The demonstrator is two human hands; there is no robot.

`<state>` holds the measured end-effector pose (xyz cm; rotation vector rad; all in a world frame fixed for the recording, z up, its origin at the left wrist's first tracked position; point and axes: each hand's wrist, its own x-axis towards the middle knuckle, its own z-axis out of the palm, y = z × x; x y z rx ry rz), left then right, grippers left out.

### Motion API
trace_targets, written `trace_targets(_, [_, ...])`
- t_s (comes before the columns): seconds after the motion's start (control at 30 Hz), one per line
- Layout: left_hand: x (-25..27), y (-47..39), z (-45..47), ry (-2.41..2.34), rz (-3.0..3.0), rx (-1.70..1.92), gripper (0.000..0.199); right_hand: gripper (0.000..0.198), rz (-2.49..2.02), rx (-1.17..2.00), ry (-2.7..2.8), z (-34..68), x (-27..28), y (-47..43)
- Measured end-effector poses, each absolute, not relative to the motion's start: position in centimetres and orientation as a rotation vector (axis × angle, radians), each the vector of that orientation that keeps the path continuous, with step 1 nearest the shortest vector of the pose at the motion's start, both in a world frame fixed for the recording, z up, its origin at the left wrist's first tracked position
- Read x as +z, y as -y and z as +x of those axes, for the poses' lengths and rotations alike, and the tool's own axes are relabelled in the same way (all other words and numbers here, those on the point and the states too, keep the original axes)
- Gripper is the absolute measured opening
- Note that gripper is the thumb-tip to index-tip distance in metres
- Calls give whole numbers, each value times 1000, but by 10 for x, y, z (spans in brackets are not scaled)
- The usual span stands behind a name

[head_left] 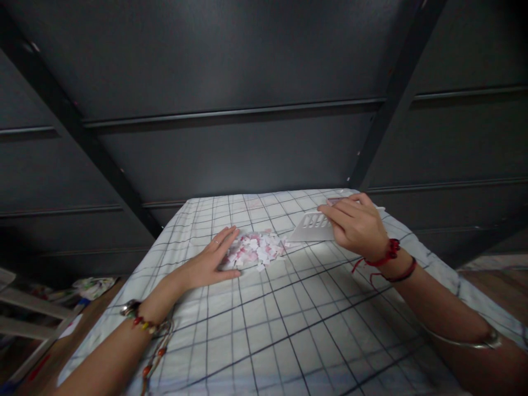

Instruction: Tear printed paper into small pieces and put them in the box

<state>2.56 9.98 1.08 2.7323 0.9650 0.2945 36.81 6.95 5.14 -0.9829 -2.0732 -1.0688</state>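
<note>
A small heap of torn paper scraps (256,248), white with some pink, lies on the checked cloth. My left hand (212,258) rests at the heap's left side, fingers stretched and thumb apart, holding nothing. On the right, my right hand (355,226) grips a white slotted plastic piece (311,234), perhaps a small basket or scoop, by its upper part. That piece is tilted, and its low left edge comes close to the right end of the heap. A bit of something purplish (337,201) shows behind my right fingers; I cannot make out what it is.
The white cloth with dark grid lines (264,319) covers a table against a dark panelled wall (247,159). At the lower left stands a pale wooden chair or rack (31,302), with a crumpled cloth or bag (94,287) near it.
</note>
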Motion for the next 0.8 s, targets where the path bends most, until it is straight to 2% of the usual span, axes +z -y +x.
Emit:
trace_targets(0.47, [11, -100, 25, -980, 2752, 243, 85, 25, -1202, -1108, 2034, 375, 44, -77])
trace_targets(0.8, [15, -97, 28, -963, 2728, 261, 83, 27, -995, -1079, 2133, 369, 49, -72])
